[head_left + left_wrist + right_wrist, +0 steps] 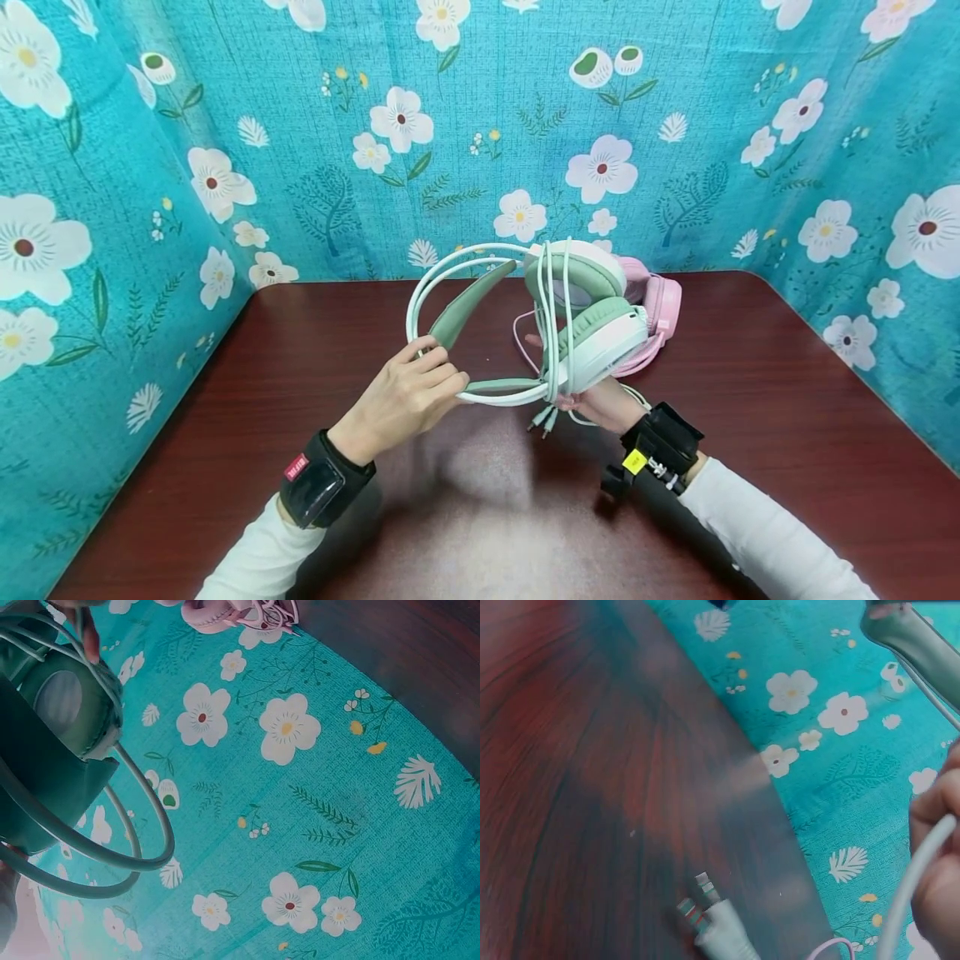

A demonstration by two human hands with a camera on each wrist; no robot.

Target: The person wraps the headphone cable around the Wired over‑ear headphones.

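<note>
White and green over-ear headphones (pixel 603 346) are held up above the table. My left hand (pixel 408 390) grips the headband (pixel 504 400), its fingers bent over the band. At the ear-cup end, my right hand (pixel 606 406) holds the headphones from below; the cups partly hide its fingers. The pale cable (pixel 553 325) runs in several loops around both ear cups. Below them dangle its plugs (pixel 545 419), seen larger in the right wrist view as two metal-tipped plugs (pixel 724 926). In the left wrist view, a green padded ear cup (pixel 60 705) shows beside the band.
Pink headphones (pixel 665 304) with a pink cable (pixel 522 337) lie on the dark wooden table (pixel 322 333), behind the held pair. Blue floral cloth (pixel 480 150) hangs around the table's back and sides.
</note>
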